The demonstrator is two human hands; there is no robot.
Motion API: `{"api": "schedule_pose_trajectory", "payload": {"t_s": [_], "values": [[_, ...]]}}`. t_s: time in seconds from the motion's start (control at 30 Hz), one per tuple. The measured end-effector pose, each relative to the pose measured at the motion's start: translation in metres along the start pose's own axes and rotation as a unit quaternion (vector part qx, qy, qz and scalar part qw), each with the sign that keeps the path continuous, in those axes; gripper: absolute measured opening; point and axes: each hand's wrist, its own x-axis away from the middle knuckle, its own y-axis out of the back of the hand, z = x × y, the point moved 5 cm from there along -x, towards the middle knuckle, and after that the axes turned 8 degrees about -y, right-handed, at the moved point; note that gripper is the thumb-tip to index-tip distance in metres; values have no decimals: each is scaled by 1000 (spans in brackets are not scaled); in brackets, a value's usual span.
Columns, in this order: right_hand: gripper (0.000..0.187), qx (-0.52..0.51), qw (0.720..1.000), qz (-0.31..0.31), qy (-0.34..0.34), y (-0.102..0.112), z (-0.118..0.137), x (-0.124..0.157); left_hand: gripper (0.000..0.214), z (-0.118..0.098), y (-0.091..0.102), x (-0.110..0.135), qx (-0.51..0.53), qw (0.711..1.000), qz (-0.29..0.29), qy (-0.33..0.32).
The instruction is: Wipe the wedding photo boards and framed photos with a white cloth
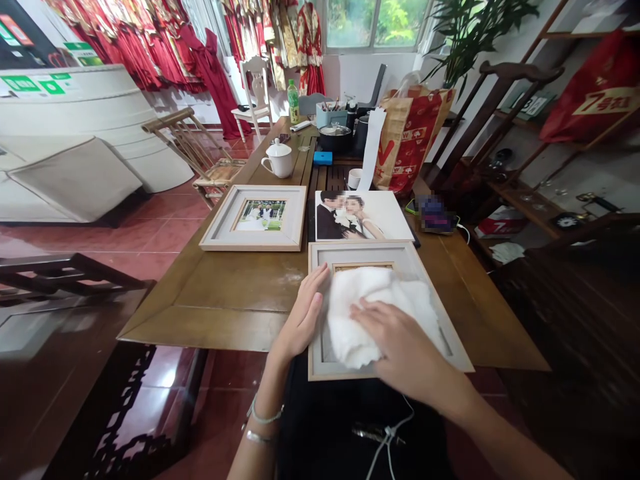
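Near the table's front edge lies a picture frame (447,337) with a pale wooden border and a grey-white inner mat. A bunched white cloth (347,327) covers most of its middle, hiding what it holds. My right hand (395,337) presses down on the cloth, fingers bent into it. Along the frame's left border rests my left hand (306,310), its fingers stretched out and touching the edge. Just beyond the frame is an unframed photo print (385,217) of a couple. A second framed photo (260,217) lies to the left.
On the wooden table (225,287) stand a lidded white mug (279,160), a small white cup (355,178), a blue box (323,158) and a red-brown paper bag (413,143). A cable runs from a blurred dark object (434,213) at right. Chairs flank the table.
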Motion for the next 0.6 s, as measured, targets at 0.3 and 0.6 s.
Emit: {"api": "schedule_pose_trajectory", "payload": {"t_s": [0.3, 0.6], "values": [[68, -133, 972, 152, 124, 14, 21, 22, 48, 4, 0, 1, 26, 1000, -1, 7], [64, -37, 998, 47, 4, 24, -74, 25, 52, -2, -1, -1, 14, 999, 28, -17]]}}
